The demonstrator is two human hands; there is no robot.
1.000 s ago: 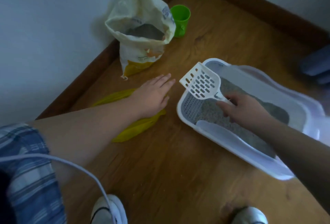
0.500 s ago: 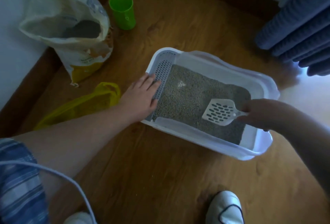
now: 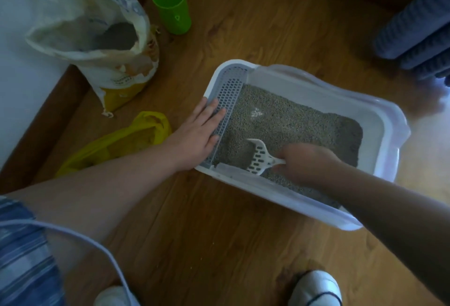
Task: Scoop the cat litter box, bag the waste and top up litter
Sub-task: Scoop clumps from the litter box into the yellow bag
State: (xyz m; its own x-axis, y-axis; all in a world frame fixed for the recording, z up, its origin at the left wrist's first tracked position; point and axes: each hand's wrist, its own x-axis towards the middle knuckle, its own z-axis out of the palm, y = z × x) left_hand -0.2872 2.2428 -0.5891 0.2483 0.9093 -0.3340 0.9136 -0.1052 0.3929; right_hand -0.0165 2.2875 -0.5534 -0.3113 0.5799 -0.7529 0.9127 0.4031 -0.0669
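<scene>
A white litter box (image 3: 379,120) full of grey litter (image 3: 292,123) sits on the wooden floor. My left hand (image 3: 197,135) lies flat on its slotted left ledge, fingers straight. My right hand (image 3: 304,164) grips the handle of a white slotted scoop (image 3: 259,159), whose head digs into the litter near the front left corner. A small pale fleck (image 3: 256,112) lies on the litter's surface. A yellow plastic bag (image 3: 117,142) lies flat on the floor left of the box. An open litter sack (image 3: 102,37) stands at the back left.
A green cup (image 3: 171,7) stands beside the sack by the dark skirting board. Blue curtain folds (image 3: 418,25) hang at the back right. My white shoes (image 3: 316,288) are at the bottom edge, and a white cable (image 3: 73,235) crosses my left arm.
My left hand went from the yellow bag to the box's slotted ledge. The scoop came down from above the box, crossed to the right, then swept left into the litter.
</scene>
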